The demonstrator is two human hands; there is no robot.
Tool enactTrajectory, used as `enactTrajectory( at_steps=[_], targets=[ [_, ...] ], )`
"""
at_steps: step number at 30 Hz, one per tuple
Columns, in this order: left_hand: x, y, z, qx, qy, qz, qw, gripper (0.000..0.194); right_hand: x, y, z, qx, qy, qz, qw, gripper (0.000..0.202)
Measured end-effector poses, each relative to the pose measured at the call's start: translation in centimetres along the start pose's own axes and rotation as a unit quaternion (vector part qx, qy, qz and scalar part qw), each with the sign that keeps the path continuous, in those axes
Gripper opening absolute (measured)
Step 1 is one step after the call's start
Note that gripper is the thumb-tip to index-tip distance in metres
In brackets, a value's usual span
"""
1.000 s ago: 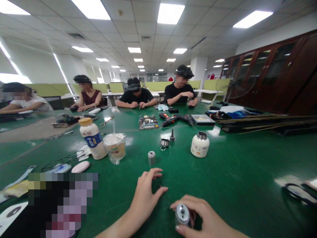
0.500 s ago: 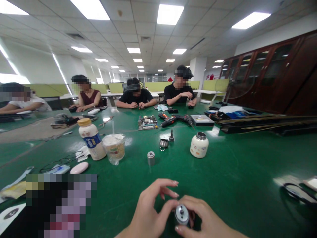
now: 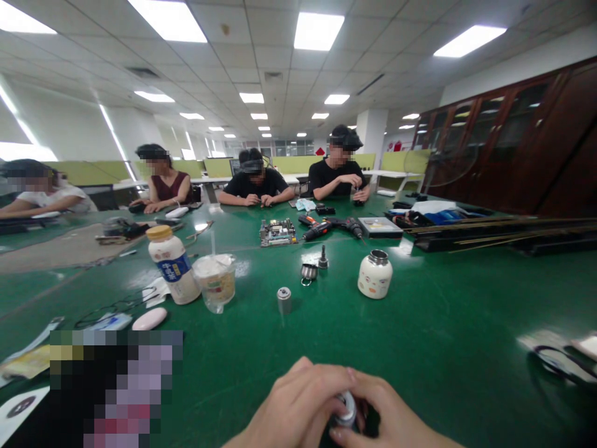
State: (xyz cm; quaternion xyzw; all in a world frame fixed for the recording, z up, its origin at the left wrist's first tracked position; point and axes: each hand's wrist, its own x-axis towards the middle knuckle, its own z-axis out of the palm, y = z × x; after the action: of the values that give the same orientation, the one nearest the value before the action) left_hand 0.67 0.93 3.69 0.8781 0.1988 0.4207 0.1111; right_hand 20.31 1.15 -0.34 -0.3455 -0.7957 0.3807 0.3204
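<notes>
My right hand point(image 3: 389, 404) wraps round a silver metal cylinder point(image 3: 346, 417) that looks like a small motor, close to the table's near edge. Over its top my left hand point(image 3: 298, 398) is curled, with the thumb against the upper rim and the fingers touching the right hand. Most of the cylinder is covered by fingers. A similar small silver cylinder point(image 3: 284, 300) stands upright on the green table, farther off and to the left.
Beyond lie a metal cup-like part point(image 3: 308, 272), a dark stemmed part point(image 3: 323, 258), a cream jar point(image 3: 375, 275), a circuit board point(image 3: 278, 233) and power drills point(image 3: 321, 228). On the left stand a bottle point(image 3: 172, 266) and a plastic cup point(image 3: 214, 283). Several people sit across the table.
My left hand, raised with fingers spread beside the cylinder, has come down over its top and covers part of it. The right hand keeps its hold.
</notes>
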Motion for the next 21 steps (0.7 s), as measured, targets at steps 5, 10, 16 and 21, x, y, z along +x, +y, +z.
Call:
enactTrajectory(
  at_steps=[5,10,16,21],
  targets=[
    [0.1,0.1,0.3,-0.025,0.019,-0.006,0.999,0.039,0.2,-0.2,-0.1,0.012,0.0,-0.005,1.0,0.014],
    [-0.2,0.2,0.8,-0.065,0.029,-0.102,0.992,0.051,0.4,-0.9,-0.5,0.008,-0.013,-0.006,1.0,0.018],
    [0.0,0.2,0.7,-0.09,0.026,-0.113,0.989,0.063,0.3,-0.9,-0.5,-0.003,-0.008,0.014,1.0,0.03],
    [0.2,0.5,0.6,-0.083,0.041,-0.179,0.98,0.063,0.3,-0.5,-0.3,-0.016,-0.007,0.024,1.0,0.026]
  ],
)
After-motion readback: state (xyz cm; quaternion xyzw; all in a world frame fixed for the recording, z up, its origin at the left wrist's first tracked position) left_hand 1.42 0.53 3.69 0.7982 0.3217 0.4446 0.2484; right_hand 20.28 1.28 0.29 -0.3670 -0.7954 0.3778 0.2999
